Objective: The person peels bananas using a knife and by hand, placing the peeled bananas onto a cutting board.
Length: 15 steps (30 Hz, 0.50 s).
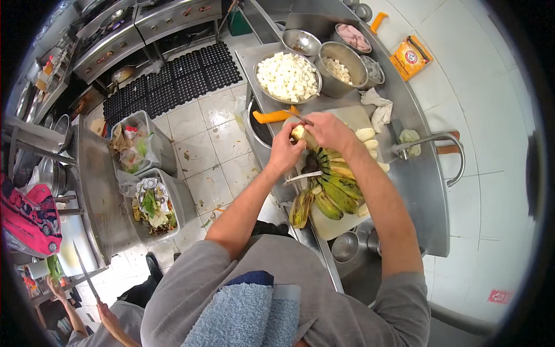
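A pale, partly peeled plantain (299, 132) is held in my left hand (285, 148), its fingers closed round it. Above it my right hand (328, 134) is closed on a small knife (296, 115), the blade pointing up and left. Just below my hands, a bunch of green-yellow plantains (338, 186) lies on the pale cutting board (329, 228). Peeled plantains (366, 135) lie on the board beyond my right wrist. A loose peel (300, 208) is at the board's near left edge. An orange-handled tool (272, 117) rests left of the board.
A bowl of white cubes (288, 77) and a metal pot (342, 69) stand beyond the board. The faucet (430, 140) and a white cloth (378, 109) are at right. Waste bins (156, 202) stand left. A co-worker's hand (107, 317) holds a long knife (85, 270) at lower left.
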### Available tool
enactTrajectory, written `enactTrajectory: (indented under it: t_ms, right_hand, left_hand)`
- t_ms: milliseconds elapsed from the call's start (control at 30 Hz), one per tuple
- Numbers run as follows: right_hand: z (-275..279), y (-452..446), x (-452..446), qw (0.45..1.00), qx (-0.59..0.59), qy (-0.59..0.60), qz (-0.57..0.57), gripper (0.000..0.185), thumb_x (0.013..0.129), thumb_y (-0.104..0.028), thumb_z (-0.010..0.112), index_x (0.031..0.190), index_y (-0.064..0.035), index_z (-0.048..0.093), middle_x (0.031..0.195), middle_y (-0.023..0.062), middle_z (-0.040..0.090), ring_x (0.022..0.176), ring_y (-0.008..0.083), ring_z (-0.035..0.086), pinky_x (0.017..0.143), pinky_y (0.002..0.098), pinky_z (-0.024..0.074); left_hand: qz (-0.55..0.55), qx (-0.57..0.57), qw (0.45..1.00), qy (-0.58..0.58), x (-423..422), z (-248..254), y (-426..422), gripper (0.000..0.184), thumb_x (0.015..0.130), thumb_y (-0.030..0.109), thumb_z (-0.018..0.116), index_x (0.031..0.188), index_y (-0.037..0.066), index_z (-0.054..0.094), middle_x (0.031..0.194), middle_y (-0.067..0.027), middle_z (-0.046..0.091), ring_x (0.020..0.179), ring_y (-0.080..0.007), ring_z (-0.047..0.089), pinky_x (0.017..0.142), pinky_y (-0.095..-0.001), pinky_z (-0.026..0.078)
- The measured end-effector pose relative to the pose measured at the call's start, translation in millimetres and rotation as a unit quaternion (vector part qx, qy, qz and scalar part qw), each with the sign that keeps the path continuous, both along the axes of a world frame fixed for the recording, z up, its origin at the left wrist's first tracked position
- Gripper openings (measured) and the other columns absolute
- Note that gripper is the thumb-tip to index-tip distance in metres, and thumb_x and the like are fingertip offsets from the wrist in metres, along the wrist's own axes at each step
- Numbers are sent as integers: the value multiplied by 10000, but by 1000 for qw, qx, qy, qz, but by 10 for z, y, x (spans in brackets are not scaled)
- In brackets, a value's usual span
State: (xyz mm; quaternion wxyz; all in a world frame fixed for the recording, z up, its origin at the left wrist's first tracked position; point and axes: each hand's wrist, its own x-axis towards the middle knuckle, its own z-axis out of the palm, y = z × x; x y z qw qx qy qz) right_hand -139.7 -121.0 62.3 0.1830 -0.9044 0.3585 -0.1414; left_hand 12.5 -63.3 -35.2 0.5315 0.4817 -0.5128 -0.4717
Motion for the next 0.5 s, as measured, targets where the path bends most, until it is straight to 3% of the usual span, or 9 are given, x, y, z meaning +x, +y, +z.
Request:
enactTrajectory:
  t_ms: [200, 233, 333, 367, 500]
  right_hand:
    - [-125, -139, -46, 986, 132, -32, -97, 216, 869, -171, 651, 1027, -31, 701, 943, 203, 701, 925, 360, 667, 810, 404, 520]
    - [-132, -145, -60, 981, 157, -28, -108, 239, 867, -199, 661, 1035, -40, 718, 949, 195, 713, 915, 335, 680, 824, 392, 517]
    - [-161, -165, -101, 979, 178, -35, -92, 258, 878, -216, 658, 1057, -40, 715, 945, 183, 718, 909, 320, 685, 826, 385, 515]
    - [-164, -169, -115, 977, 188, -40, -95, 266, 882, -224, 660, 1065, -40, 715, 943, 176, 721, 903, 302, 686, 824, 377, 515]
    - [-151, -154, -115, 957, 256, -69, -113, 296, 892, -256, 669, 1092, -43, 714, 938, 146, 729, 879, 223, 678, 817, 350, 511]
  left_hand:
    - [-23, 7, 1000, -6, 41, 117, 73, 490, 784, 145, 672, 1231, -2, 539, 1098, -207, 660, 1017, -317, 662, 837, -374, 539]
    - [-42, 17, 999, -21, 46, 149, 94, 534, 779, 205, 724, 1223, -19, 528, 1113, -228, 644, 1015, -326, 653, 821, -384, 537]
    - [51, -15, 983, -176, -104, 114, 81, 562, 756, 288, 787, 1151, -31, 548, 1060, -231, 651, 961, -342, 653, 799, -401, 532]
    - [44, 57, 993, -93, -141, 112, 67, 549, 735, 346, 823, 1047, -33, 576, 952, -231, 658, 885, -362, 650, 770, -428, 528]
    - [63, 75, 983, -155, -195, 256, 97, 541, 735, 418, 802, 952, -38, 607, 849, -251, 671, 846, -420, 661, 751, -461, 532]
